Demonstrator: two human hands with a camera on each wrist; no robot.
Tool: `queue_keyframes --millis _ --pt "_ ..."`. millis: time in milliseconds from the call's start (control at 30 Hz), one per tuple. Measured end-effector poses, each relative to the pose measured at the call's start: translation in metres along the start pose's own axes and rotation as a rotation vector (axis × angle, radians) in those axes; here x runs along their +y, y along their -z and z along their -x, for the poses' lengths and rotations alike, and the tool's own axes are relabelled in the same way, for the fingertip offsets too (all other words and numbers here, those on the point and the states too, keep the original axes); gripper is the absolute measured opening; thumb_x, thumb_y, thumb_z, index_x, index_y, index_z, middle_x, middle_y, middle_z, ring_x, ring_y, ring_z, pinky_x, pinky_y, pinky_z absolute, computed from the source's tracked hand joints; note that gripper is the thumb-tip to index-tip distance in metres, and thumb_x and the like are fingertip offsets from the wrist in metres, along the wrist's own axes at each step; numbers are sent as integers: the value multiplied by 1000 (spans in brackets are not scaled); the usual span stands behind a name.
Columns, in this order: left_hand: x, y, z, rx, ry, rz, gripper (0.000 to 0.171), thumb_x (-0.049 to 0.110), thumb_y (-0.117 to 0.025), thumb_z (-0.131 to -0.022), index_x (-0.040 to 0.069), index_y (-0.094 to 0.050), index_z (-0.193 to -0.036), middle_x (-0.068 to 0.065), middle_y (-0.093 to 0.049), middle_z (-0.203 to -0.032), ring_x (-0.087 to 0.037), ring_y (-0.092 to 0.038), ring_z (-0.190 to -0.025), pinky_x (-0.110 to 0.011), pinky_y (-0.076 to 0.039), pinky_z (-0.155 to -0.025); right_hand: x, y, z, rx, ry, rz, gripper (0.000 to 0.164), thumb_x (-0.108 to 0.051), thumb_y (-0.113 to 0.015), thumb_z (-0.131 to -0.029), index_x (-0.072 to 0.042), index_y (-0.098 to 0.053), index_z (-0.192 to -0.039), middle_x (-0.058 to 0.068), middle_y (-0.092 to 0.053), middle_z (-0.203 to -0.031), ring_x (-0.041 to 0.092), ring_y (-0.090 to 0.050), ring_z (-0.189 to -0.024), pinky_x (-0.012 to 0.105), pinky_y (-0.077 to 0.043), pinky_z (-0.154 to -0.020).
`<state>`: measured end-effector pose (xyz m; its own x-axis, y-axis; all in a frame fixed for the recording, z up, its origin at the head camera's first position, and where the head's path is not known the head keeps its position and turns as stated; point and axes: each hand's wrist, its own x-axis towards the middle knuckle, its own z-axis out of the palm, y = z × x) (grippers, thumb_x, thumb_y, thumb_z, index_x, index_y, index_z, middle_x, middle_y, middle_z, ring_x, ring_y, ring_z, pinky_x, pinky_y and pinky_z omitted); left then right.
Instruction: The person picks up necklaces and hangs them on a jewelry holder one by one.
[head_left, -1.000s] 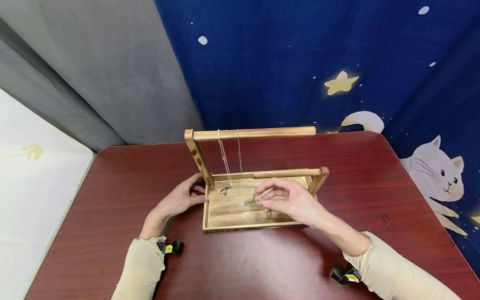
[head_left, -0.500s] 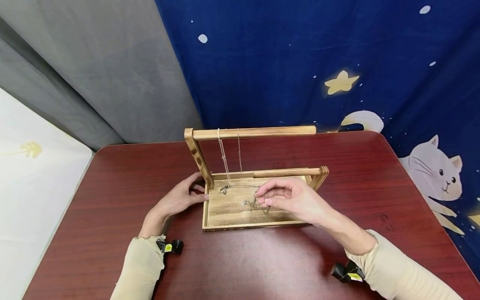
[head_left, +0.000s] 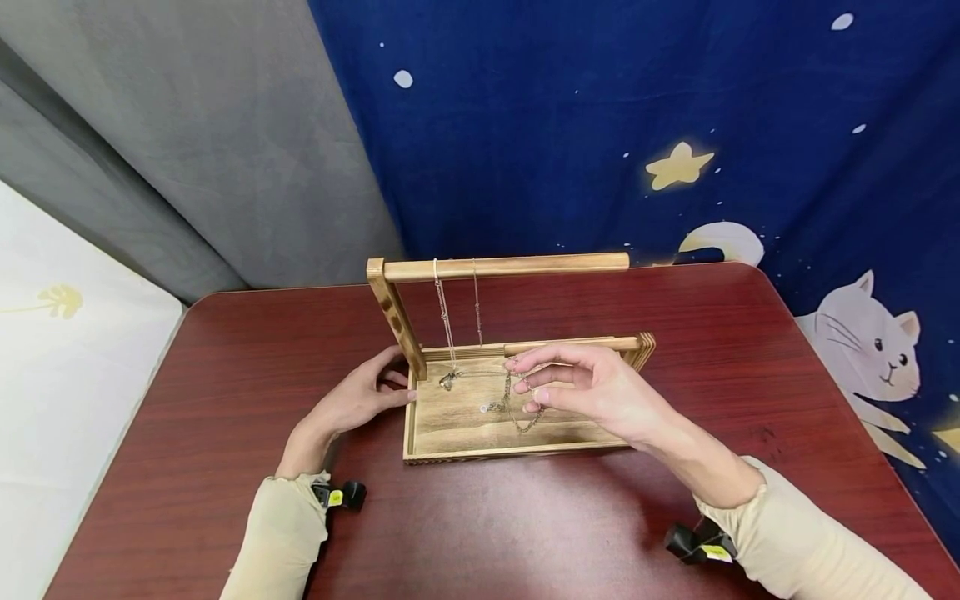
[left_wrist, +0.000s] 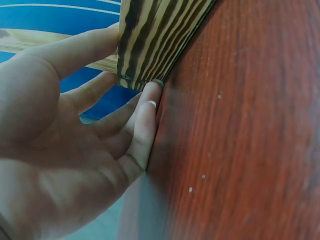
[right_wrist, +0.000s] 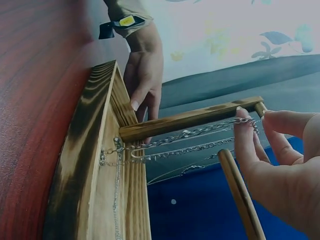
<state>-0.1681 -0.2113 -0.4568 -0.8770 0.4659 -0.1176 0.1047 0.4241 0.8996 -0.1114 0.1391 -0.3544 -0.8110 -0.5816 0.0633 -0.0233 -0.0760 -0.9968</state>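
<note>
A wooden jewelry stand (head_left: 457,437), a shallow tray with posts and bars, sits on the table. My left hand (head_left: 356,400) grips its left end; in the left wrist view the fingers (left_wrist: 145,125) touch the striped wooden end (left_wrist: 150,40) at the table. Over the tray, my right hand (head_left: 600,392) holds a chain necklace (head_left: 522,427) at its curled fingers. Part of the chain hangs in a loop, and a small pendant (head_left: 491,407) lies on the tray floor. The right wrist view has the chain (right_wrist: 190,132) stretching from the fingertips (right_wrist: 243,137) toward the tray.
Two thin necklaces hang from the upper bar (head_left: 540,264): a left one (head_left: 444,317) with a dark pendant (head_left: 448,380), and a right one (head_left: 477,300). A lower bar (head_left: 581,343) runs along the tray's back. Curtains (head_left: 525,125) stand behind the table (head_left: 247,350).
My right hand has shifted slightly right and its fingers have spread apart. The held chain now hangs in a wider loop. My left hand stays at the stand's left end.
</note>
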Motion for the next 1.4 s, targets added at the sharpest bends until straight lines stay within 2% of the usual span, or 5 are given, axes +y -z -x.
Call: queue_keyframes --millis 267,633,1100,1267,1400 --pt "1 0 1 4 1 -3 61 5 -74 -89 3 -44 -142 -20 -57 -126 -30 -61 -104 -30 -51 -82 -7 5 3 -27 56 6 33 4 -60 -96 5 -60 -129 17 -57 -137 35 -63 -114 41 -55 -88" --pt "-1 0 0 6 2 -1 61 6 -74 -89 3 -44 -142 -20 -58 -123 -30 -61 -104 -29 -52 -82 -27 9 8 -13 41 23 37 5 -62 -94 1 -60 -131 16 -57 -139 34 -59 -122 41 -51 -95" --pt "0 -1 0 14 7 6 61 6 -74 -89 2 -44 -142 -20 -57 -123 -30 -60 -104 -27 -52 -81 -42 17 12 -43 98 -91 42 14 -54 -94 9 -54 -136 19 -53 -142 38 -58 -121 48 -46 -101" --pt "0 -1 0 12 17 7 62 7 -74 -89 3 -43 -142 -20 -57 -123 -30 -60 -104 -26 -52 -81 -48 18 15 -28 81 -81 45 13 -55 -93 7 -54 -137 18 -52 -144 39 -57 -121 51 -48 -98" --pt "0 -1 1 13 20 5 62 7 -74 -89 3 -43 -143 -20 -57 -123 -30 -59 -105 -26 -52 -81 -49 20 17 -53 110 -104 48 15 -54 -93 6 -50 -140 20 -48 -147 43 -55 -122 54 -50 -93"
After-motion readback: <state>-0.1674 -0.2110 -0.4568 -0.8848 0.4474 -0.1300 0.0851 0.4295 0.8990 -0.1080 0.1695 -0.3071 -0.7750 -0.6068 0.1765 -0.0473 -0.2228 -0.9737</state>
